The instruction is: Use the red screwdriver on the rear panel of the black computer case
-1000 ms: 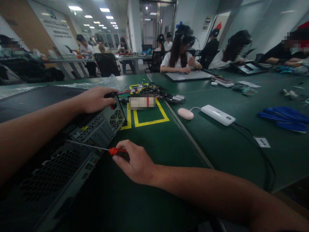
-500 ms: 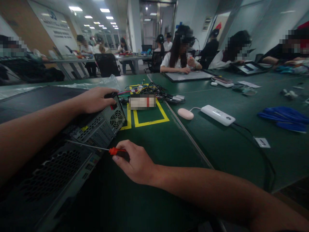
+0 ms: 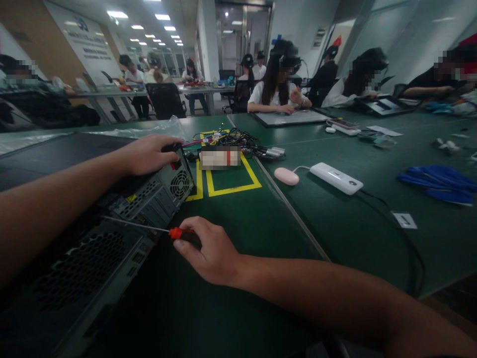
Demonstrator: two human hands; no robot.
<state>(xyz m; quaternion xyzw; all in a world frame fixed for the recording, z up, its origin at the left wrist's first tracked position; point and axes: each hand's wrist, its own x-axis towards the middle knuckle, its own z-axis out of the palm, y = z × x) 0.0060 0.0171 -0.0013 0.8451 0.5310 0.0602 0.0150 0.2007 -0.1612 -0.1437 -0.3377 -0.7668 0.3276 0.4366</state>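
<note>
A green counter point(image 3: 242, 223) fills the lower part of the view. On it, at 8 to 9 o'clock, sits a dark computer case point(image 3: 112, 251), its vented, fan-bearing panel turned towards the lower right. A tangle of cables point(image 3: 238, 135) lies at 12 o'clock, just beyond the case's far corner.

At 10 o'clock the left grip point(image 3: 154, 153) is clasped over the case's upper corner, thumb by the panel edge, other fingers largely hidden. At 7 o'clock the right grip point(image 3: 208, 248) pinches the handle of a red-and-black screwdriver point(image 3: 175, 232); the shaft points to 9 o'clock, across the panel. Dimness hides whether the tip is seated.

An off-line shaft could make the tip skid and scratch the panel or catch in the honeycomb vent. If the left grip slackened, sideways push might shift the case, jarring the screwdriver loose.
</note>
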